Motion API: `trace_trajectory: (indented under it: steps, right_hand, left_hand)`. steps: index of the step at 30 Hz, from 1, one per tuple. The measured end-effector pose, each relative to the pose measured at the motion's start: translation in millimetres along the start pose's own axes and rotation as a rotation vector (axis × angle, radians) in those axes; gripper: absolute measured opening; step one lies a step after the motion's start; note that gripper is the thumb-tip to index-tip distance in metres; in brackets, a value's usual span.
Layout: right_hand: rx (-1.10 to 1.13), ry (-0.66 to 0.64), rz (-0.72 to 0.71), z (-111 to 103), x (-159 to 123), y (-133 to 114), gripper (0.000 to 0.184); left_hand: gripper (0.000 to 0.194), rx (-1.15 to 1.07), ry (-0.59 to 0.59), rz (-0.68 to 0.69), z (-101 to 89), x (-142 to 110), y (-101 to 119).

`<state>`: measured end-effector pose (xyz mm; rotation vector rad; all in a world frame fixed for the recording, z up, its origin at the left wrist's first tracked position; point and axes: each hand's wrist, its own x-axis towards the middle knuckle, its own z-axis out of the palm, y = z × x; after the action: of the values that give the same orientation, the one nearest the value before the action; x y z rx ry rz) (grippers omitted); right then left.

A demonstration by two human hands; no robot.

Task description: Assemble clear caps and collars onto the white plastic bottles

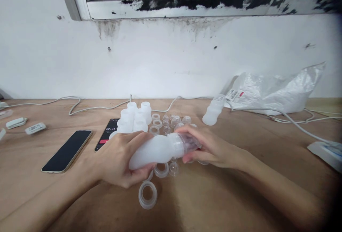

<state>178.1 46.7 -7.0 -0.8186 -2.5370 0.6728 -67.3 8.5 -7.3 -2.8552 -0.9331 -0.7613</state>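
My left hand [121, 159] is wrapped round the body of a white translucent baby bottle [155, 150], held on its side just above the wooden table [240, 196]. My right hand [208, 146] grips the clear cap [188, 143] at the bottle's neck end. Below the bottle lie loose screw rings [148, 194] and small clear teats [173, 168]. Behind my hands stands a cluster of white bottles [135, 118] with several more rings and caps [167, 121] beside it.
One assembled bottle [213, 111] lies tipped at the back right, near a crinkled plastic bag [275, 91]. Two phones [68, 150] [107, 134] lie at the left; one shows a timer. White cables [88, 108] run along the wall. A white device [326, 152] sits at the right edge.
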Motion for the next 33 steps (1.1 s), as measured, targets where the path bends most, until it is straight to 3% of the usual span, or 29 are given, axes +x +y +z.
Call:
trace_trajectory:
  steps: [10,22,33]
  right_hand:
    - [0.052,-0.036,-0.011,2.5,-3.0,-2.1,0.043]
    - [0.223,0.085,-0.052,6.4,-1.2,-3.5,0.039]
    - [0.225,0.025,-0.027,-0.5,-0.8,-2.7,0.036]
  left_hand:
    - [0.037,-0.052,-0.001,-0.018,2.3,-0.8,6.2]
    - [0.034,-0.109,0.119,-0.075,9.7,-2.1,15.4]
    - [0.028,-0.181,0.022,-0.233,14.6,-0.2,24.8]
